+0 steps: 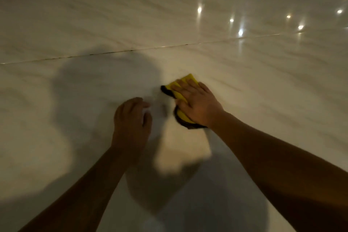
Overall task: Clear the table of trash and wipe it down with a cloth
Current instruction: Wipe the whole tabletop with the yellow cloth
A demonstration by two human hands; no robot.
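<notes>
A yellow cloth (181,95) with a dark brown edge lies flat on the pale marble table (263,84). My right hand (195,103) presses down on it, palm flat and fingers spread over the cloth. My left hand (131,118) is just to the left of it on the table, its fingers curled around something small and white that is blurred and mostly hidden. The whole picture is smeared by motion.
A thin dark seam (131,50) runs across the marble from left to right beyond my hands. Bright reflections of ceiling lights (240,33) dot the far right of the glossy surface. Shadows of my head and arms fall around my hands.
</notes>
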